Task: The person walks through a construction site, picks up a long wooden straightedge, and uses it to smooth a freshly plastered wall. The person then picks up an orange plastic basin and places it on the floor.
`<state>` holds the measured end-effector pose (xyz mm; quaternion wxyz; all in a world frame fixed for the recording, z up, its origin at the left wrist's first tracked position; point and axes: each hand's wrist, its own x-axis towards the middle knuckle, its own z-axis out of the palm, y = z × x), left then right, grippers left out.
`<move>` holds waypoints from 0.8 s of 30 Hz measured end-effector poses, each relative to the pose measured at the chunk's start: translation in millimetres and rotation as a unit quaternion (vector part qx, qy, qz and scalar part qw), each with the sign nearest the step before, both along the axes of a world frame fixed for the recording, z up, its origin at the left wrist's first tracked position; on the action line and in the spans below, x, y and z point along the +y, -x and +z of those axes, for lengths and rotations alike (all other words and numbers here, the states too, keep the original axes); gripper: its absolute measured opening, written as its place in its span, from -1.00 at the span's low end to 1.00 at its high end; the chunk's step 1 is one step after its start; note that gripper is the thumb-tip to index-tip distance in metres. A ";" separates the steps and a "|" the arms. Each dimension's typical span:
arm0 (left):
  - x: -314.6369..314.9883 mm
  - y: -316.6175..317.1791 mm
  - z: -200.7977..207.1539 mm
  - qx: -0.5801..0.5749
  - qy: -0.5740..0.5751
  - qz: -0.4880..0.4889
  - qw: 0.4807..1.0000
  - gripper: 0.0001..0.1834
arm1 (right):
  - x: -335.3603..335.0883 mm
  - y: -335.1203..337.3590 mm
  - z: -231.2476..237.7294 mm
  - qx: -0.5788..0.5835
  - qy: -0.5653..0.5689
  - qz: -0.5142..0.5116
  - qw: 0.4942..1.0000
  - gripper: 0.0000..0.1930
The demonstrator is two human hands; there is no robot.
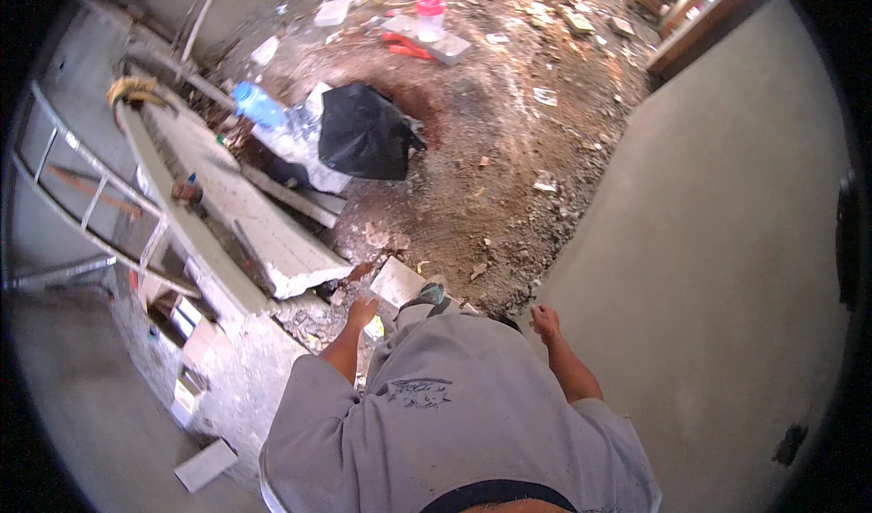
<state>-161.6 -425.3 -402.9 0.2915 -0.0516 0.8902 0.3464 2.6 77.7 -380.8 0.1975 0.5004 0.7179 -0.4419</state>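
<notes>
Grey shirt (pixel 454 354), hands either side, both look curled and blurred; can't tell if either grips anything. Landmark: white slab (pixel 396 282). Left hand (pixel 362 313) is nearer, just left and short of it; slab lies ahead-right of that hand. Right hand (pixel 543 320) is well right of slab, by the plastered wall (pixel 699 249); contact unclear. Shoe (pixel 433 289) hides slab's right part, so long axis can't be called. Left of slab: broken-ended beam (pixel 272 227). Well ahead, slightly left: black sheet (pixel 365 136).
</notes>
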 end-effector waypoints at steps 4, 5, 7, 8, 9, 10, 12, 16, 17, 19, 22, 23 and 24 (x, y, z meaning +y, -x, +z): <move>1.9 5.8 18.1 -0.040 -0.012 0.059 0.997 -0.42 | -23.2 61.9 -9.3 0.111 -0.019 0.142 0.983 -0.67; -5.6 8.7 3.3 -0.026 0.004 0.016 1.000 -0.43 | -34.1 79.3 1.1 0.144 -0.006 0.159 0.977 -0.67; -23.2 19.7 -28.4 0.000 0.035 -0.073 0.997 -0.43 | -51.6 106.2 21.9 0.138 0.036 0.106 0.984 -0.68; -21.6 22.6 -27.3 -0.008 0.034 -0.021 0.999 -0.43 | -55.2 116.1 26.5 0.133 0.049 0.081 0.987 -0.68; -9.7 30.0 -14.2 -0.018 0.032 0.021 0.999 -0.44 | -56.6 119.2 29.3 0.135 0.047 0.090 0.986 -0.69; -0.3 37.1 1.4 -0.028 0.030 0.060 0.997 -0.44 | -57.2 119.7 33.6 0.139 0.044 0.095 0.985 -0.70; 5.9 47.8 23.8 -0.022 0.006 0.082 0.996 -0.45 | -54.1 119.6 38.5 0.121 0.026 0.126 0.984 -0.67; 12.5 46.7 20.7 0.005 -0.023 0.124 0.992 -0.45 | -25.2 88.5 21.9 0.058 -0.101 0.316 0.941 -0.59; 17.3 37.6 11.8 0.010 -0.041 0.147 0.988 -0.44 | -10.1 81.7 16.9 0.046 -0.150 0.388 0.908 -0.60; 12.3 31.4 -5.8 0.015 0.004 0.022 1.000 -0.46 | -12.0 77.4 31.9 0.009 -0.102 0.339 0.935 -0.61; 0.6 -2.7 -50.3 0.086 0.033 -0.162 0.983 -0.51 | -28.3 70.9 72.4 0.004 -0.032 0.204 0.978 -0.63; -3.5 -10.3 -63.2 0.120 0.032 -0.230 0.965 -0.53 | -35.0 67.1 80.3 0.010 -0.009 0.140 0.990 -0.64; -9.5 -18.5 -70.1 0.089 0.032 -0.205 0.974 -0.56 | -40.3 63.6 81.9 0.010 -0.003 0.139 0.990 -0.65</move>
